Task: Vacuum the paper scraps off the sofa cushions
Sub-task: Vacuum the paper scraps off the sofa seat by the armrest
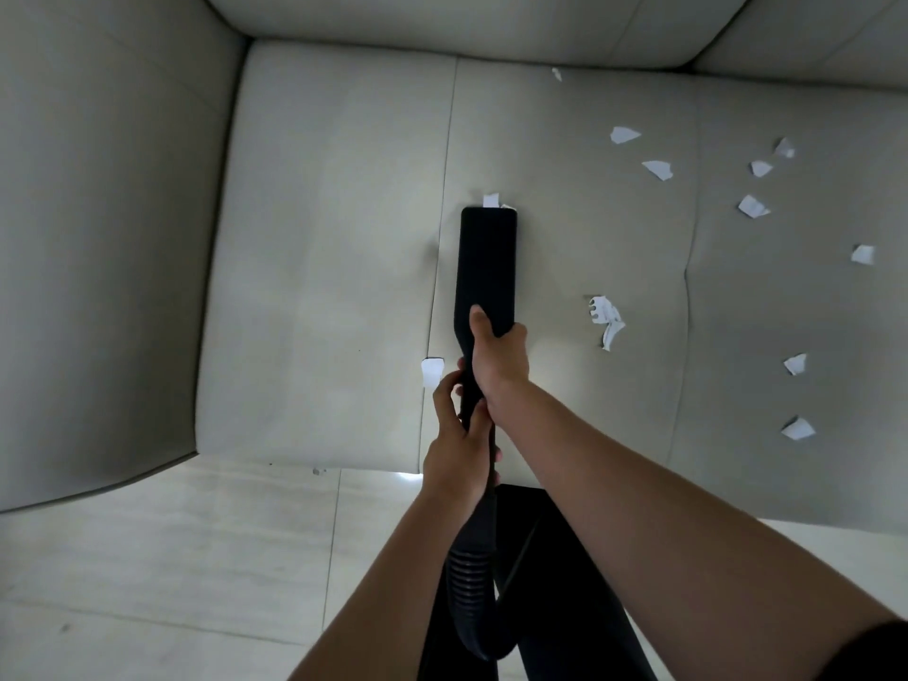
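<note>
A black vacuum nozzle (487, 267) lies flat on the pale sofa seat cushion (334, 267), its tip touching a white paper scrap (490, 200) at the seam. My right hand (496, 358) grips the nozzle's neck from above. Lower down, my left hand (454, 435) wraps the handle where the ribbed black hose (467, 577) begins. Another scrap (432, 372) lies just left of my hands. Several more scraps are scattered to the right, among them a curled torn piece (605, 317) and a small one (625, 135).
The sofa's left armrest (98, 238) rises beside the cushion, and the back cushions (442, 17) run along the top. A pale tiled floor (172, 557) lies below the seat edge, with a tiny scrap (318, 470) on it. Dark trouser legs (540, 607) stand under my arms.
</note>
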